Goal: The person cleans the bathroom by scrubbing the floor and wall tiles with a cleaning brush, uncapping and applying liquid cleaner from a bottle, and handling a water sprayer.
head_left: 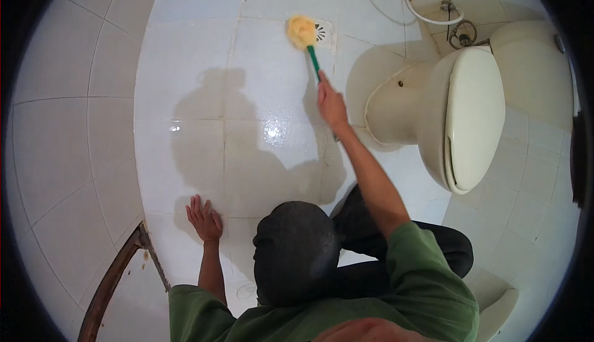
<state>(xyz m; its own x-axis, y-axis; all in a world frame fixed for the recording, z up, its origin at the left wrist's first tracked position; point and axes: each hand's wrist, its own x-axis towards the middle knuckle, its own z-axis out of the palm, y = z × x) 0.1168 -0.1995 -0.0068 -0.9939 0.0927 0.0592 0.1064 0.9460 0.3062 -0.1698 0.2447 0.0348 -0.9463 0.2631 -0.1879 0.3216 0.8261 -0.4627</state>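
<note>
My right hand [332, 102] is wrapped round the green handle of a brush [302, 31], whose round yellow bristle head rests on the white floor tiles [198, 51]. The brush head lies against the left edge of a square floor drain [321, 32] and covers part of it. At the lower left, my left hand [205, 219] is held over the floor with its fingers spread and nothing in it; whether it touches the tiles is hard to tell. Wet, shiny spots show on the tiles between my hands.
A cream toilet [473, 119] with its lid down stands to the right, near my right forearm. A white hose [413, 14] hangs by the wall valve at the upper right. The wooden door frame [111, 286] is at the lower left. My knees are bent below.
</note>
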